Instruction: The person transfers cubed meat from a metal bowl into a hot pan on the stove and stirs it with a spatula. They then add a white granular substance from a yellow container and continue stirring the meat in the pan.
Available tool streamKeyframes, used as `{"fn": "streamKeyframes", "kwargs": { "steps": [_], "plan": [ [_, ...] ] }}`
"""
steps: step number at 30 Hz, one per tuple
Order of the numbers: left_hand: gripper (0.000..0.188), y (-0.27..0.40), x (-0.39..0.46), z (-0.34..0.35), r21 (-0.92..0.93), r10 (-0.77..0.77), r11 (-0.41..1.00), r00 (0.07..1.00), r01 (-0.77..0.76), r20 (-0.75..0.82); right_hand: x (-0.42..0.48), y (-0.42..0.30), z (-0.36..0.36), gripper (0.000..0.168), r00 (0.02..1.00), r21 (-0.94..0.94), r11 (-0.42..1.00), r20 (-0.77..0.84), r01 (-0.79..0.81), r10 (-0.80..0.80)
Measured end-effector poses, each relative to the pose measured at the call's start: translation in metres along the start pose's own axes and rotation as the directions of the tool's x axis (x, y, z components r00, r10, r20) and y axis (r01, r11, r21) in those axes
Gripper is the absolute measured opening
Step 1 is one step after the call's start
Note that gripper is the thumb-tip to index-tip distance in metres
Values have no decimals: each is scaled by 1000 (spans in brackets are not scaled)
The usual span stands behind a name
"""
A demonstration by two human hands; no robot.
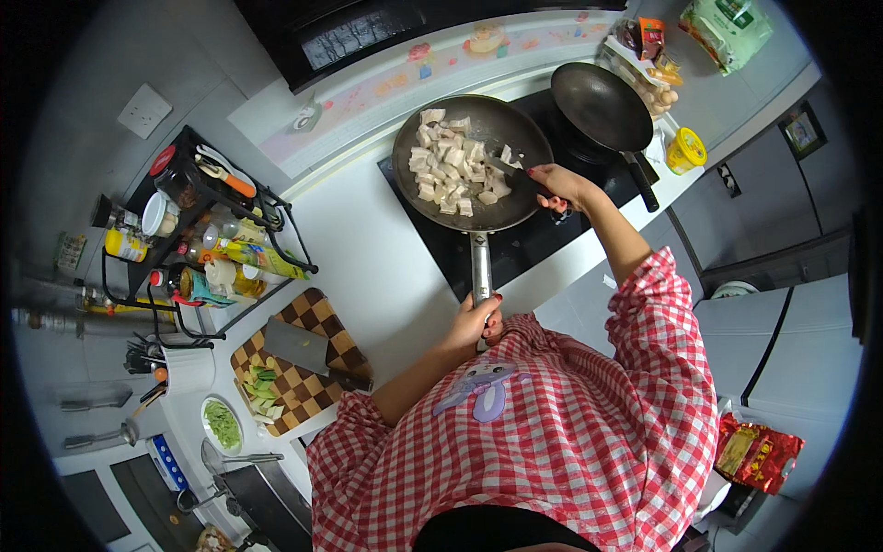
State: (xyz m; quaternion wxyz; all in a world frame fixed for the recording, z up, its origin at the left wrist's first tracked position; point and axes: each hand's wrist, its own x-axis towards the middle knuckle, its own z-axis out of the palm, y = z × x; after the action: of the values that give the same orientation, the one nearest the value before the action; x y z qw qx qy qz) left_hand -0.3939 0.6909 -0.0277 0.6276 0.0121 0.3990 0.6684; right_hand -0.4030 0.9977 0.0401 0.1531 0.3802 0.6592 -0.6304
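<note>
A large dark frying pan (452, 219) sits on the black cooktop (441, 252), its steel handle running towards me. My left hand (476, 319) is closed around the end of that handle. Pale chunks of meat (448, 162), apparently pork belly, lie heaped over the left and middle of the pan. In my right hand (562, 188) is a dark spatula (507, 166), held over the right rim. Its blade reaches down among the pieces at the right of the heap; the blade's tip is partly hidden by meat.
A second dark wok (600, 103) stands at the back right, its handle jutting forward. Left lie a checkered cutting board (303, 400) with a cleaver (296, 345) and sliced vegetables (261, 390), a bowl of green shreds (223, 424) and a black rack (207, 324) of bottles. A yellow tub (686, 150) stands right.
</note>
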Motion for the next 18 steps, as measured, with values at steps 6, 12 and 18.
{"fn": "streamKeyframes", "kwargs": {
  "steps": [6, 12, 18],
  "plan": [
    [15, 4, -6, 7, -44, -69, 997, 997, 67, -45, -54, -4, -1, 33, 731, -855, 339, 67, 393, -679],
    [16, 2, -6, 4, -63, -53, 997, 997, 50, -48, -178, -60, 26, 33, 844, -985, 171, -66, 32, -532],
    [16, -1, -3, 1, -107, -70, 992, 997, 68, -15, -193, -46, 47, 37, 966, -992, 124, -53, -22, -253]
  ]
}}
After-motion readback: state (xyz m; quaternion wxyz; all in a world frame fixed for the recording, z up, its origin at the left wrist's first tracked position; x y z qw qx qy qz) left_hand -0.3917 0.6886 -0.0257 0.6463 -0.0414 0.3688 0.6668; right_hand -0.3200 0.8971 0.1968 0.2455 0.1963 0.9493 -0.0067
